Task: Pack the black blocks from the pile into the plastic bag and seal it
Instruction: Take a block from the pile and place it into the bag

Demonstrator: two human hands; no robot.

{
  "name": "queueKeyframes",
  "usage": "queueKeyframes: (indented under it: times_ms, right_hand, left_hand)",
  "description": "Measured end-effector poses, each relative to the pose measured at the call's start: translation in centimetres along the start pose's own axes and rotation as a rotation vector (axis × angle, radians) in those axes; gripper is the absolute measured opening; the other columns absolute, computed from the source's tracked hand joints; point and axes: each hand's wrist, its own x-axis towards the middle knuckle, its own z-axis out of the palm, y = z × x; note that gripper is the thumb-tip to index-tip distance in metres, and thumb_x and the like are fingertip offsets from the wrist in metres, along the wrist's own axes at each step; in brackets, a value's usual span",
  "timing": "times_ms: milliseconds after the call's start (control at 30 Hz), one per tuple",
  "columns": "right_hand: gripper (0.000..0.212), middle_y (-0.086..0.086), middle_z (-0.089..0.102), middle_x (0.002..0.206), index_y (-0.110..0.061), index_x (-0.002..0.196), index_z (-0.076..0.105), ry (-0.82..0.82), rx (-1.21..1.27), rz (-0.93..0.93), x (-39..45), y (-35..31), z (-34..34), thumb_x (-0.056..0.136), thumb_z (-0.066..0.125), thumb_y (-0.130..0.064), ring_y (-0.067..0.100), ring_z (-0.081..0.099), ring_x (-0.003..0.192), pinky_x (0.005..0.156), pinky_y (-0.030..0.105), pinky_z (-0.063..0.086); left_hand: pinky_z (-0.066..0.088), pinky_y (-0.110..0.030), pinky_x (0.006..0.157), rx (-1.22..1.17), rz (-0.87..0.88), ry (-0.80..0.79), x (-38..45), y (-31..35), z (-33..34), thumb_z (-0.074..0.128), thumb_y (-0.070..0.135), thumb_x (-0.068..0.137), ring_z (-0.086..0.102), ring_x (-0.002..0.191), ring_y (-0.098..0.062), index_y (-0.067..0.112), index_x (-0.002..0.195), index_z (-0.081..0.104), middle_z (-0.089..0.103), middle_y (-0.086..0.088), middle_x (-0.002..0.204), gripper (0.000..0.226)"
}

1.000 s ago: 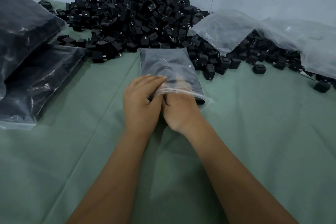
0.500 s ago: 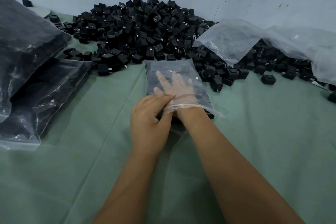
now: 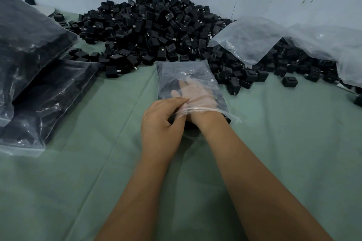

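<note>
Head view, looking down on a surface (image 3: 293, 152) covered in green cloth. Largest item: the pile (image 3: 148, 31) of black blocks, banked against the wall and barely reduced, so by my judgement most of the stock remains unpacked. At far left lie filled bags (image 3: 33, 76), dark with blocks, stacked two deep; these appear complete. At right, loose clear sheeting (image 3: 274, 39) drapes over part of the pile and hides the blocks beneath it.

The plastic bag (image 3: 184, 72) in hand lies flat just in front of the pile, mouth toward the person. Some dark blocks show inside through the film; the count cannot be read. The mouth is open, so sealing is not yet done.

Left hand (image 3: 160, 125): its grip is a pinch, thumb and fingers closed on the upper lip of the bag mouth, holding it up. Right hand (image 3: 192, 92): inside the bag to the wrist, fingers spread and fairly straight; whether it presses on blocks or holds one cannot be told through the film.

Obstructions: stray blocks (image 3: 290, 81) lie near the bag's right side, and one black piece sits at the mouth under the wrist, which could foul the seal.
</note>
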Motion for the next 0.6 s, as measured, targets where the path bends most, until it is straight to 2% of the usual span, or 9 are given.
queueKeyframes:
  times_ms: [67, 133, 200, 233, 267, 333, 433, 533, 600]
  right_hand:
    - [0.037, 0.001, 0.053, 0.100, -0.017, 0.107, 0.056, -0.026, 0.118, 0.037, -1.4, 0.3, 0.0, 0.103, 0.030, -0.043, 0.020, 0.053, 0.099, 0.083, 0.029, 0.037]
    - [0.035, -0.003, 0.055, 0.099, -0.020, 0.101, 0.057, -0.032, 0.129, 0.034, -3.6, 0.6, -0.2, 0.102, 0.030, -0.042, 0.022, 0.055, 0.108, 0.092, 0.033, 0.041]
    - [0.038, -0.007, 0.050, 0.134, -0.022, 0.128, 0.053, 0.051, 0.073, -0.057, -5.6, 1.1, -0.2, 0.102, 0.028, -0.034, 0.027, 0.037, 0.136, 0.110, 0.038, 0.031]
    - [0.041, -0.005, 0.044, 0.145, -0.024, 0.137, 0.048, 0.107, 0.068, -0.096, -6.8, 1.2, -0.3, 0.102, 0.028, -0.034, 0.026, 0.034, 0.139, 0.112, 0.039, 0.028]
    - [0.040, -0.003, 0.050, 0.140, -0.026, 0.134, 0.052, 0.155, 0.091, -0.126, -7.9, 1.2, -0.6, 0.101, 0.029, -0.034, 0.024, 0.043, 0.131, 0.108, 0.039, 0.034]
    - [0.033, 0.000, 0.068, 0.107, -0.018, 0.109, 0.068, 0.380, 0.114, -0.295, -9.8, 1.7, -0.9, 0.098, 0.039, -0.029, 0.020, 0.061, 0.099, 0.087, 0.036, 0.048]
    - [0.031, 0.003, 0.060, 0.067, -0.009, 0.071, 0.065, 0.870, 0.118, -0.385, -10.7, 3.4, -1.4, 0.093, 0.047, -0.019, 0.022, 0.054, 0.062, 0.059, 0.032, 0.042]
    - [0.027, -0.003, 0.053, 0.077, -0.014, 0.078, 0.065, 0.907, 0.387, -0.084, -8.6, 5.5, -2.8, 0.093, 0.044, -0.023, 0.017, 0.050, 0.071, 0.064, 0.033, 0.041]
    - [0.024, -0.007, 0.053, 0.096, -0.025, 0.092, 0.070, 0.752, 0.606, 0.175, -6.7, 7.4, -3.0, 0.092, 0.047, -0.029, 0.015, 0.052, 0.096, 0.085, 0.034, 0.045]
  left_hand:
    - [0.045, -0.015, 0.086, -0.004, -0.011, -0.012, 0.0, 0.0, -0.1, 0.063, 0.012, 0.078, 0.060, 0.092, -0.001, 0.019, 0.103, 0.076, 0.062, 0.026, 0.095, 0.029]
    - [0.046, -0.016, 0.086, -0.011, -0.038, -0.033, 0.1, 0.1, -0.1, 0.063, 0.014, 0.079, 0.062, 0.093, -0.003, 0.022, 0.103, 0.076, 0.063, 0.029, 0.094, 0.028]
    - [0.051, -0.028, 0.089, -0.037, -0.111, -0.069, 0.1, 0.1, -0.2, 0.061, 0.018, 0.080, 0.065, 0.095, -0.008, 0.023, 0.102, 0.076, 0.070, 0.021, 0.097, 0.028]
    - [0.053, -0.035, 0.088, -0.063, -0.172, -0.088, 0.2, 0.2, -0.2, 0.060, 0.020, 0.081, 0.066, 0.095, -0.010, 0.023, 0.102, 0.076, 0.073, 0.016, 0.096, 0.026]
    - [0.054, -0.038, 0.086, -0.094, -0.233, -0.103, 0.3, 0.3, -0.2, 0.060, 0.021, 0.083, 0.067, 0.093, -0.009, 0.025, 0.100, 0.076, 0.074, 0.014, 0.094, 0.024]
    - [0.055, -0.039, 0.084, -0.128, -0.326, -0.128, 0.7, 0.4, -0.2, 0.061, 0.020, 0.088, 0.068, 0.088, -0.005, 0.031, 0.093, 0.076, 0.074, 0.016, 0.088, 0.019]
    - [0.055, -0.040, 0.084, -0.097, -0.412, -0.145, 1.6, 0.4, 0.0, 0.062, 0.023, 0.089, 0.068, 0.086, -0.008, 0.029, 0.087, 0.077, 0.074, 0.013, 0.083, 0.016]
    - [0.055, -0.038, 0.084, -0.088, -0.466, -0.114, 1.8, 0.4, 0.4, 0.060, 0.029, 0.084, 0.068, 0.084, -0.009, 0.028, 0.086, 0.076, 0.073, 0.012, 0.080, 0.017]
    - [0.055, -0.038, 0.083, -0.080, -0.462, -0.104, 1.6, 0.3, 0.6, 0.057, 0.031, 0.084, 0.068, 0.083, -0.010, 0.028, 0.085, 0.075, 0.072, 0.013, 0.078, 0.018]
